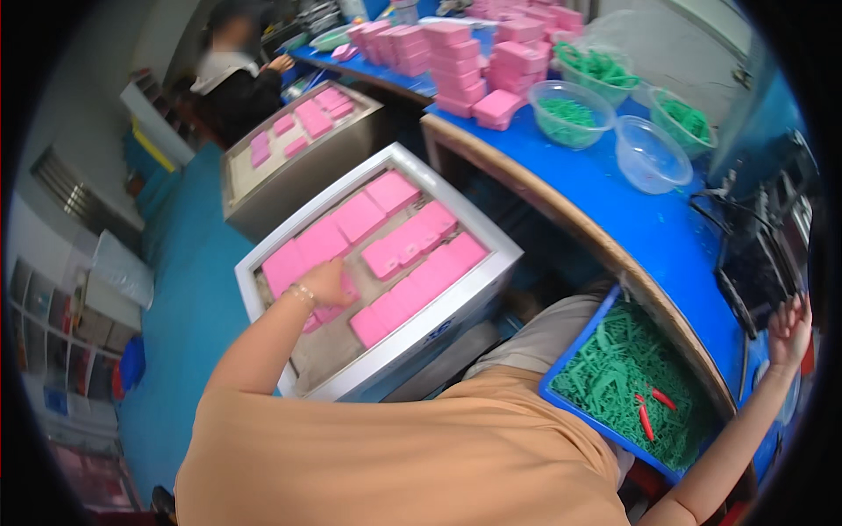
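At the near left part of a white-rimmed box (399,158), my left hand (323,282) reaches down among pink blocks with its fingers closed. A pink block (349,289) shows beside the fingers, and the hand covers part of it. Rows of similar pink blocks (358,217) lie on the box's beige top around that hand. My right hand (789,333) is raised at the far right edge, in front of a black device (772,210). Its fingers are partly bent and apart, with nothing visible in them.
A blue tray (561,373) of green shreds (614,359) holds red slim tools (646,421) by my lap. On the blue table (596,188) stand stacked pink blocks (454,66) and clear bowls (653,158), some with green pieces. A person (237,88) works beyond a second box (289,188).
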A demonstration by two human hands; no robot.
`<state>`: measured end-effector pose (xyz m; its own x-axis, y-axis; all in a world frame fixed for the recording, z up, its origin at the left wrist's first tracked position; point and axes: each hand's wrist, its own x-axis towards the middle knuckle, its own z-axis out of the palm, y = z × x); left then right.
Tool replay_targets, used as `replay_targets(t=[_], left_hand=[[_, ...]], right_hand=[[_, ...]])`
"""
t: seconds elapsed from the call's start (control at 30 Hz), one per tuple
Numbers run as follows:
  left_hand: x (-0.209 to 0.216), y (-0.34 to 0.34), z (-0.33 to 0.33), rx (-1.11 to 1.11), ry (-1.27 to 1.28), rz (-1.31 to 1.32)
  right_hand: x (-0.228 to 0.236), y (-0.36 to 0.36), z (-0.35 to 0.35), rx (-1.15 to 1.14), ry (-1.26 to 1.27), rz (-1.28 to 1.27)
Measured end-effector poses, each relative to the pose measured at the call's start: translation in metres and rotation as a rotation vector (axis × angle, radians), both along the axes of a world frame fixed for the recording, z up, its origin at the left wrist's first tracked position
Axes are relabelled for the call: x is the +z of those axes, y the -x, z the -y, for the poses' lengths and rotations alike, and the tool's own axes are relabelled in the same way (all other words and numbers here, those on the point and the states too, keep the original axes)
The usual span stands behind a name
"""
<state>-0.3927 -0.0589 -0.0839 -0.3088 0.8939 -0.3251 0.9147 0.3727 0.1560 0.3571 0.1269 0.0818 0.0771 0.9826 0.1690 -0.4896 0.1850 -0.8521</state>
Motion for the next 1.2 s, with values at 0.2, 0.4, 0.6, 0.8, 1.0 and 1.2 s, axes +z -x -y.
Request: replay_targets(t=[0.2,0.4,0.6,0.8,1.0,1.2], left_hand=[[0.062,-0.056,-0.026,-0.161,-0.348,0.429],[0.135,-0.24,-0.057,-0.169,-0.352,1.263],[0.125,-0.382,-0.048,-0.836,-0.78,0.822],[0.11,-0.406,-0.059,-1.019,-0.466,1.194],[0.109,-0.399,-0.051,-0.789,-0.144,1.445],[0.12,-0.401,-0.037,-0.348,0.282,2.019]], right_hand=[[-0.011,0.115,0.08,-0.059,0.105,0.196],[-0.052,0.202,0.151,0.353,0.146,0.321],[-0.082,0.223,0.158,0.383,0.115,-0.022],[-0.078,0.2,0.173,0.163,0.042,0.248],[-0.07,0.185,0.172,0.018,-0.305,0.997],[-0.059,0.187,0.18,0.117,-0.297,0.682]])
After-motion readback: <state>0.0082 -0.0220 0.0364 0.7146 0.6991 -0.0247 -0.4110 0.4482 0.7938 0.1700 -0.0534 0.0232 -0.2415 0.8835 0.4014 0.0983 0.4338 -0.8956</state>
